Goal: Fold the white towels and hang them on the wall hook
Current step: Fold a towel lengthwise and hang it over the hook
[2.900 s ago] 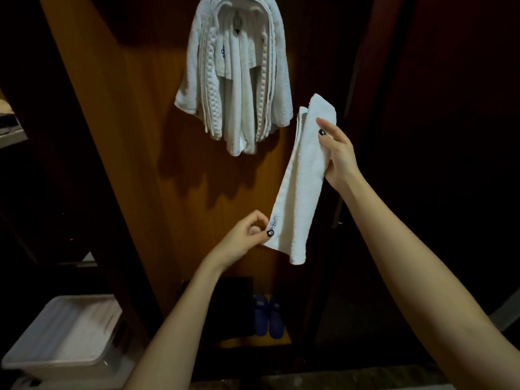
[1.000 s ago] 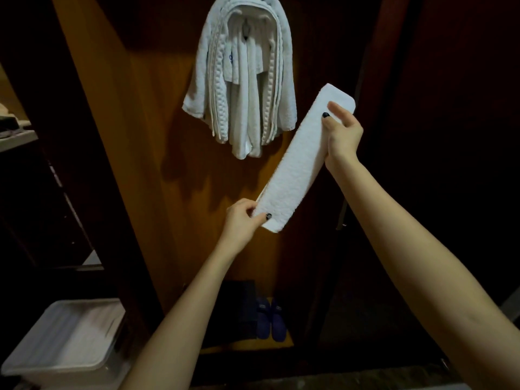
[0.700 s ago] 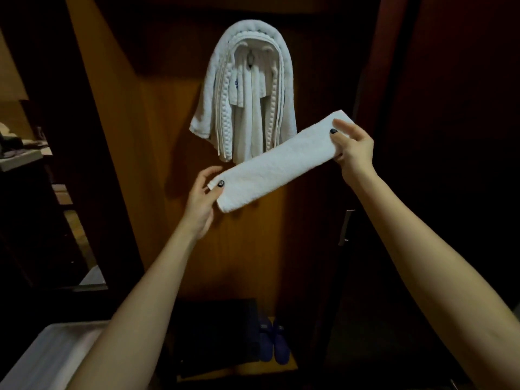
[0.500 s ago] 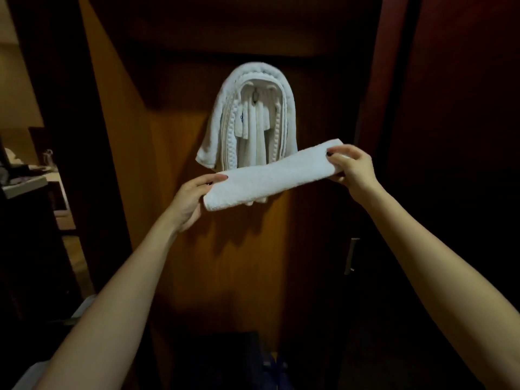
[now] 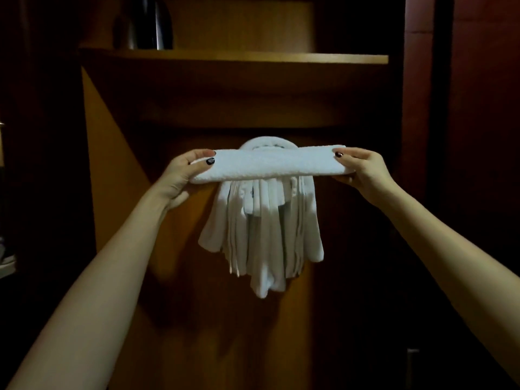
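Pinching opposite ends, left grip (image 5: 182, 175) and right grip (image 5: 363, 170) hold folded towel (image 5: 270, 166) level.

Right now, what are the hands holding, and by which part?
A folded white towel strip, held level: left hand grips its left end, right hand its right end.
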Available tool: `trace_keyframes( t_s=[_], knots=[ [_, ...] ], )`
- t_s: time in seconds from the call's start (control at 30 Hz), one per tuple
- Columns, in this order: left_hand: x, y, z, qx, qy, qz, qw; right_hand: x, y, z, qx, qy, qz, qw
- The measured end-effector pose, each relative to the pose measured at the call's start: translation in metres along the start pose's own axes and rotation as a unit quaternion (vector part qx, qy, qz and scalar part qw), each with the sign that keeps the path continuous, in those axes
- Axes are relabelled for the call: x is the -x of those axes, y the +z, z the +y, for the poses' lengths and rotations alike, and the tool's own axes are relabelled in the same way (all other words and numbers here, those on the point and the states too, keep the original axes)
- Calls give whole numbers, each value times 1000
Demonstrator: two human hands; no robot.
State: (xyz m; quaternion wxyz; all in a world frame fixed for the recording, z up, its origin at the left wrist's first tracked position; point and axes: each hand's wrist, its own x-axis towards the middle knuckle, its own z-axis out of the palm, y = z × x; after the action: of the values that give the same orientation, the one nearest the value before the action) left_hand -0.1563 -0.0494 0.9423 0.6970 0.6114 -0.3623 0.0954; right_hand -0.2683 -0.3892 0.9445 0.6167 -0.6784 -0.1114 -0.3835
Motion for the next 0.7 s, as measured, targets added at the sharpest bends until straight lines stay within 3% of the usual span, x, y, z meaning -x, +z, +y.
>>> trace_keyframes(
  t_s=[0.33,0.5,0.7],
  knots=[
    [-138,-13,16,54,16,32,998,-153,34,2,-53,-18,5,998],
    [-147,-16,-21,79,-23,53,995,-165,44,52,-107,76,31,991],
    [-131,-18,-60,97,-91,-4,991,-144,45,86,-102,80,28,991]
  ],
)
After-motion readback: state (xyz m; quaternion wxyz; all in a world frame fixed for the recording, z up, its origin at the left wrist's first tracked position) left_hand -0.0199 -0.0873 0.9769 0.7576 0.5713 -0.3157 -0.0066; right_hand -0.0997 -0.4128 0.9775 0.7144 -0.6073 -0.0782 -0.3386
